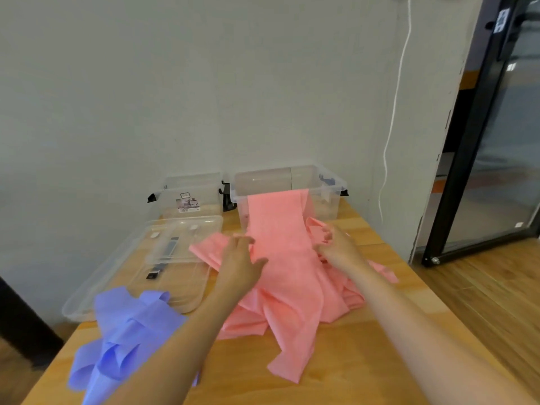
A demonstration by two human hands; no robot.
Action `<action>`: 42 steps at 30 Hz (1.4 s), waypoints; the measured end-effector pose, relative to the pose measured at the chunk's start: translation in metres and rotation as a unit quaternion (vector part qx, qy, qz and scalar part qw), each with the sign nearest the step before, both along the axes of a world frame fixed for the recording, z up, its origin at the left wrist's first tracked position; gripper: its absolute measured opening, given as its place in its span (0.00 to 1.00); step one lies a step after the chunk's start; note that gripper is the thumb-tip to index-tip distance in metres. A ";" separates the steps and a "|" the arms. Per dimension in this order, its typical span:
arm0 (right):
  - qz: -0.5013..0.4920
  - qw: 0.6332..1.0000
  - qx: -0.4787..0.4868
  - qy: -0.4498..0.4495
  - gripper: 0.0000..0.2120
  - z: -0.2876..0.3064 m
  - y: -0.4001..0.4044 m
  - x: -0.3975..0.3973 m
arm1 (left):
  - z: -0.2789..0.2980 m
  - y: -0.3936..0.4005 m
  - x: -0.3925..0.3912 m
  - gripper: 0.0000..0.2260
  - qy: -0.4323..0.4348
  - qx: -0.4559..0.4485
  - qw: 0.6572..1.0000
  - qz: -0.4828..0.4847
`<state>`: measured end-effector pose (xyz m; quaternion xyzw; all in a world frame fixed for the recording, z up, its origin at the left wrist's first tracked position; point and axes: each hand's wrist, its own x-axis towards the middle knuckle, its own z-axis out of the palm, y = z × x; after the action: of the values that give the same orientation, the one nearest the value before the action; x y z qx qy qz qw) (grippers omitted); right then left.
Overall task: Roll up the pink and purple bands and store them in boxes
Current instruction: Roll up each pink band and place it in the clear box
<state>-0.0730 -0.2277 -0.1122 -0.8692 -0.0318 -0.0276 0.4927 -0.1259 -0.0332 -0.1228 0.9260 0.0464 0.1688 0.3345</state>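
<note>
Two hands on the crumpled pink band (292,276): left hand (239,264) flat, open grip; right hand (339,247) pinches a fold. Rolling not yet begun; next, find an end at 12 o'clock by the clear plastic box (330,185).

A wooden surface (344,361) carries two clear boxes (287,182) at its far edge, clear lids (140,276) along the left edge, a heaped pink band (292,287) mid-surface, and a purple band (128,328) at the near left corner
</note>
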 end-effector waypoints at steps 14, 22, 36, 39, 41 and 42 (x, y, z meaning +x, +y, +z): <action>-0.050 0.994 -0.084 0.051 0.23 -0.070 -0.003 -0.103 | -0.062 -0.017 -0.053 0.21 0.085 0.039 0.995 0.042; -0.014 0.956 0.290 0.031 0.15 -0.068 -0.017 -0.110 | -0.049 -0.022 -0.080 0.04 -0.133 -0.074 0.987 0.048; -0.036 0.995 0.088 0.032 0.17 -0.078 -0.051 -0.116 | -0.075 0.013 -0.093 0.43 0.118 0.236 0.955 -0.132; -0.049 0.993 0.106 -0.004 0.16 -0.081 -0.058 -0.113 | -0.082 0.018 -0.070 0.53 0.146 0.246 0.951 -0.116; -0.030 0.990 0.138 0.003 0.16 -0.080 -0.061 -0.112 | -0.082 0.021 -0.053 0.45 0.149 0.233 0.956 -0.099; 0.001 0.988 0.152 0.026 0.19 -0.077 -0.063 -0.114 | -0.082 0.022 -0.045 0.38 0.152 0.225 0.958 -0.094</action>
<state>-0.1867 -0.2903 -0.1891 -0.7846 -0.0150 -0.0094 0.6197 -0.1707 -0.0115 -0.2046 0.9922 -0.0296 -0.0001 0.1209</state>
